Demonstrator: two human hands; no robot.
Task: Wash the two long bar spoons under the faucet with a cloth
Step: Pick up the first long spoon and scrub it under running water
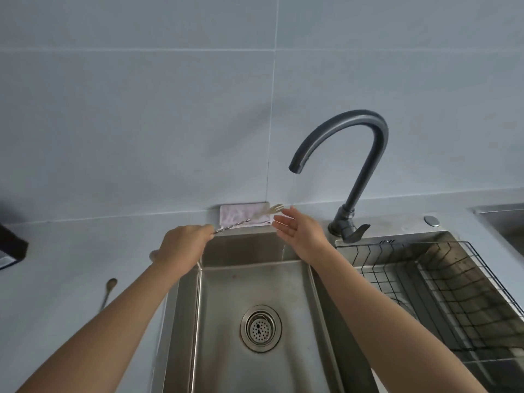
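left hand (181, 251) fingers grasp the bar spoon (243, 221) — right hand (300, 231) fingers straight, released, just beside its forked tip.

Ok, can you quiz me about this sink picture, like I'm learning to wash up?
1. True or false: water is running from the faucet.
2. Where does the cloth lie? A) on the ledge behind the sink B) inside the sink bowl C) on the floor
3. Fill in: the left hand grips one bar spoon, and the other spoon lies on the ____.

Key: 1 true, a thin stream falls from the spout. 2 A. 3 counter.
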